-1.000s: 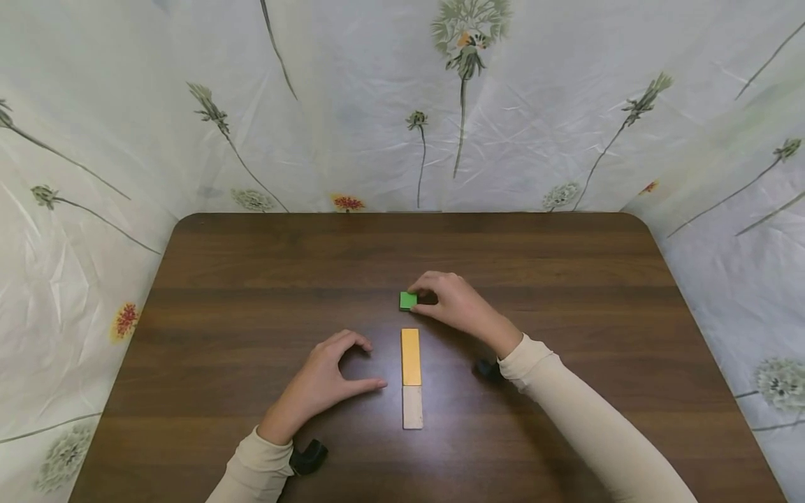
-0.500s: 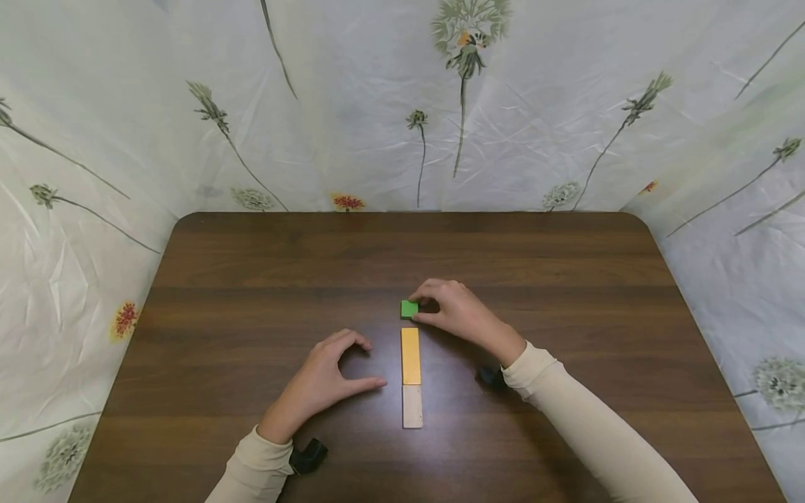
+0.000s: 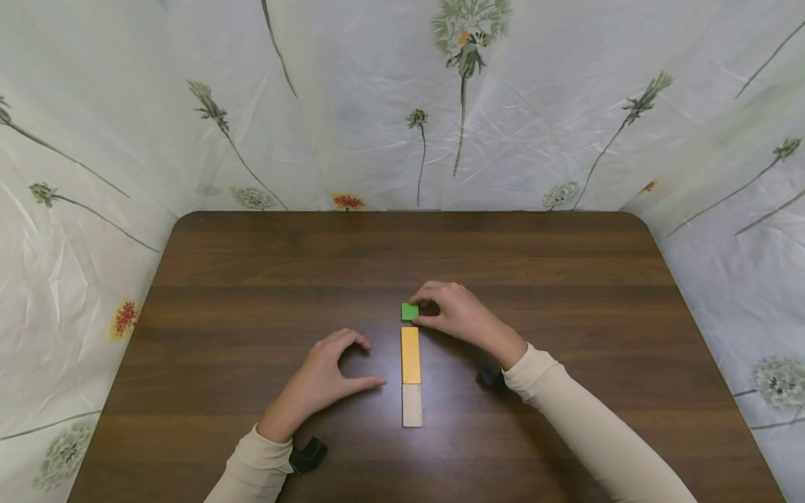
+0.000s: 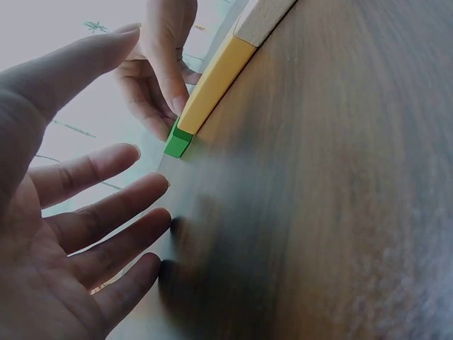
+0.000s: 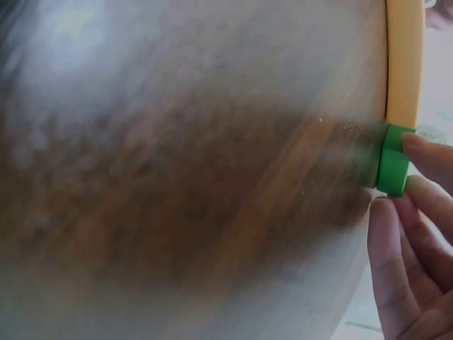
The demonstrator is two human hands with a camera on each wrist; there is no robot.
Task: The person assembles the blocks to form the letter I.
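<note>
My right hand pinches a small green block between thumb and fingertips, at its right side. The green block is just past the far end of a longer yellow block. From the head a narrow dark gap shows between the two; in the right wrist view the green block looks very close to the yellow one, and I cannot tell if they touch. A pale wooden block meets the yellow block's near end in one line. To the left of this row my left hand rests with fingers spread, holding nothing.
The brown wooden table has rounded far corners. A pale curtain printed with flowers hangs behind it and at both sides. A black wrist camera sits beneath the left wrist.
My right hand has brought the green block nearer to me, toward the yellow block, so the gap has narrowed. The left hand, yellow block and pale block have stayed in place.
</note>
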